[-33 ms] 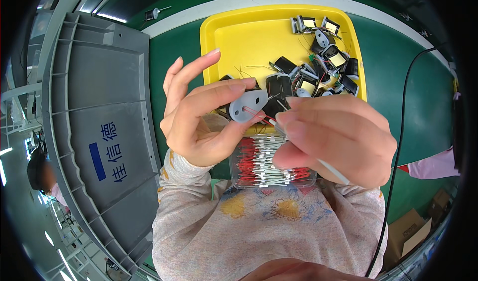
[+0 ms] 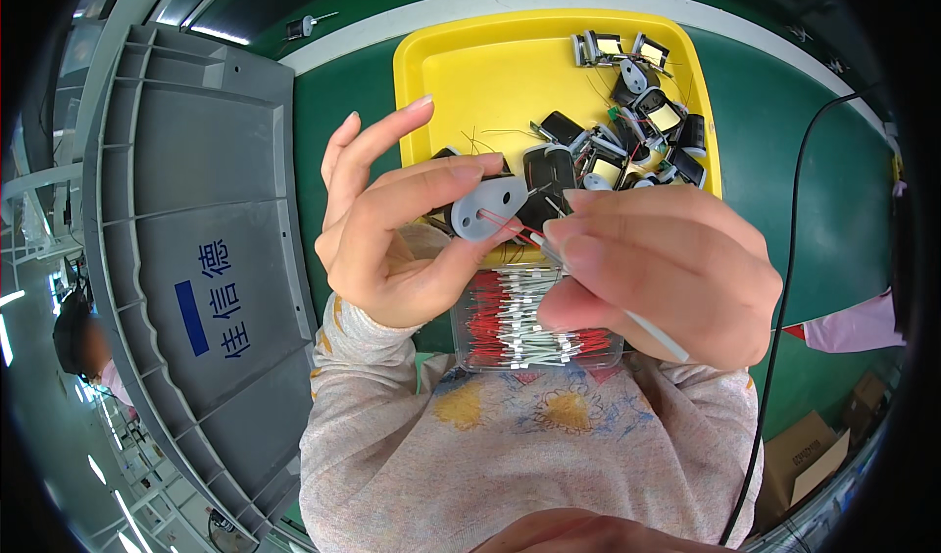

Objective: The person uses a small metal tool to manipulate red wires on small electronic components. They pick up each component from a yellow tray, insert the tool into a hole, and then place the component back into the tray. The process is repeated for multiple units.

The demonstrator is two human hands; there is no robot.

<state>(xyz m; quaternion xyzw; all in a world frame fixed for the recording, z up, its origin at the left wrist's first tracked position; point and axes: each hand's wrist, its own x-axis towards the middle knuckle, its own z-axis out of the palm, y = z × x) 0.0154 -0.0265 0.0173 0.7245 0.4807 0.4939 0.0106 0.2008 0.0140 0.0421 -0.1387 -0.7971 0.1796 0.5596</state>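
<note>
My left hand (image 2: 392, 229) pinches a small black component by its pale grey, drop-shaped end cap (image 2: 479, 217), which has several round holes. The outer fingers of that hand stretch upward. Thin red wires (image 2: 520, 229) run from one of the cap's holes toward the fingertips of my right hand (image 2: 676, 259). Those fingers are closed around a slim whitish lead near the cap. From under the right palm sticks out a pale thin rod (image 2: 657, 337); whether it belongs to the same lead is hidden.
A yellow tray (image 2: 461, 33) beyond my hands holds several black components with grey caps. Below my hands, a clear box (image 2: 470, 362) contains many red and white leads. A grey crate (image 2: 235, 161) stands at left; a black cable (image 2: 792, 220) hangs at right.
</note>
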